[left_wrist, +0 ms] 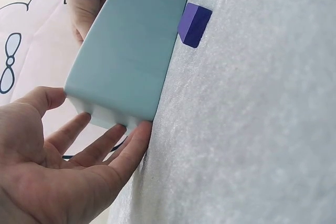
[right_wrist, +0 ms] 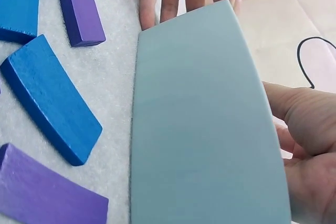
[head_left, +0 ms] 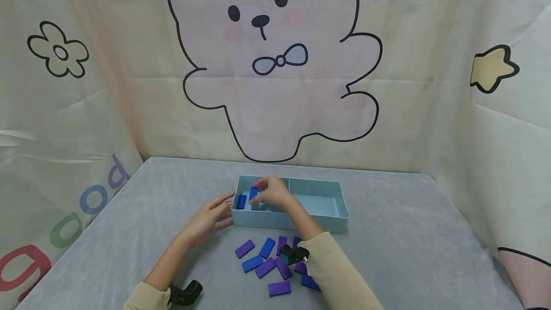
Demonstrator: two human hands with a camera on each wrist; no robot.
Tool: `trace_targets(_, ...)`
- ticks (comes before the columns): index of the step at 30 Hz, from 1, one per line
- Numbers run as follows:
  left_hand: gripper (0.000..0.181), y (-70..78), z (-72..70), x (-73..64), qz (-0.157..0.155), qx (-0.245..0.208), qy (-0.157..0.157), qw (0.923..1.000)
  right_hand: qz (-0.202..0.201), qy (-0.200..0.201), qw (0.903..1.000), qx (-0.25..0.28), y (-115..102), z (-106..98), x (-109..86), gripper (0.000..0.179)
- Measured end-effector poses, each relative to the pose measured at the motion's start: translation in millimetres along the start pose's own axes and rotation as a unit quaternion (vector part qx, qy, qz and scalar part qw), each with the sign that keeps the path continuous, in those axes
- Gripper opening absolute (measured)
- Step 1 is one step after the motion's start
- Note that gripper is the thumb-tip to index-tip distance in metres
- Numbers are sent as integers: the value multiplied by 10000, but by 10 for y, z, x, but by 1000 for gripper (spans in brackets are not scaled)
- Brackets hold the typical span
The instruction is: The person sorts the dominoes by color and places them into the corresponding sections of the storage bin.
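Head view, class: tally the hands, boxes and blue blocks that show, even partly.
Hands: 2, left hand and right hand
Boxes: 1, pale blue box
Blue blocks: 5, held block, boxed block, three loose blocks on the table
Total: 8

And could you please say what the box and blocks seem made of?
The box looks like satin plastic, with smooth, even walls. The blocks look like painted wood, slightly glossy with slightly rough edges, though plastic remains possible.

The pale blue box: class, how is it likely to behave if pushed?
The pale blue box would probably slide rather than tip, being low and long. It looks thin-walled and smooth, so probably stiff and light. The fuzzy grey cloth may drag slightly.
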State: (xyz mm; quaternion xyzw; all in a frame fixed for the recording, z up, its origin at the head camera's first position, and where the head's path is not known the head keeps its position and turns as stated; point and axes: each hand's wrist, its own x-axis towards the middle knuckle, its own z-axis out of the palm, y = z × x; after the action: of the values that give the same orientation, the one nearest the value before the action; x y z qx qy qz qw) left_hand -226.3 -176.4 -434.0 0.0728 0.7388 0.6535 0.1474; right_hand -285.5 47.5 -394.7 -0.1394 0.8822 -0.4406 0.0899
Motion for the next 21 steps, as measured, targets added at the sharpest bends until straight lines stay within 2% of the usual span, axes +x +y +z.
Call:
trace_targets(13, 59, -7, -5, 5, -12, 22, 9, 10000, 301, -84, 9990, 334, -4, 78, 33, 42)
trace_targets(21, 59, -6, -12, 8, -22, 18, -2, 10000, 399, -61, 9990, 215, 39, 145, 96, 41)
